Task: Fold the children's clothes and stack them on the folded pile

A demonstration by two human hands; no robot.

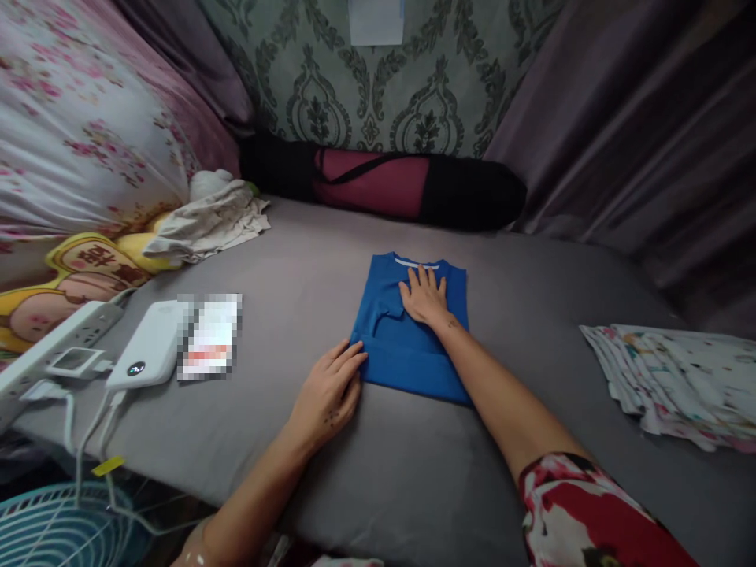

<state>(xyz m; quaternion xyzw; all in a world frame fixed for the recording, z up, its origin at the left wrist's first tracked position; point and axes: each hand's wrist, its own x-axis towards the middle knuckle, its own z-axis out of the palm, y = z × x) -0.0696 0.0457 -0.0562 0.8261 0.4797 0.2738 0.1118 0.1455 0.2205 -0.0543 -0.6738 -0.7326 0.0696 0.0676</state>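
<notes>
A folded blue shirt (394, 356) lies in the middle of a grey bed sheet (295, 260), collar toward the wall. My right hand (424, 295) rests flat on top of it, fingers spread, pressing near the collar. My left hand (329, 390) lies flat on the sheet at the shirt's lower left corner, fingertips touching the blue edge. Neither hand holds anything.
A stack of folded patterned cloth (673, 382) lies at the right. At left sit a white power bank (150, 346), a power strip (56, 339), a blurred packet (209, 335) and crumpled beige clothes (209, 220). A rolled maroon-black bag (383, 185) lies along the wall. A fan (59, 528) stands below left.
</notes>
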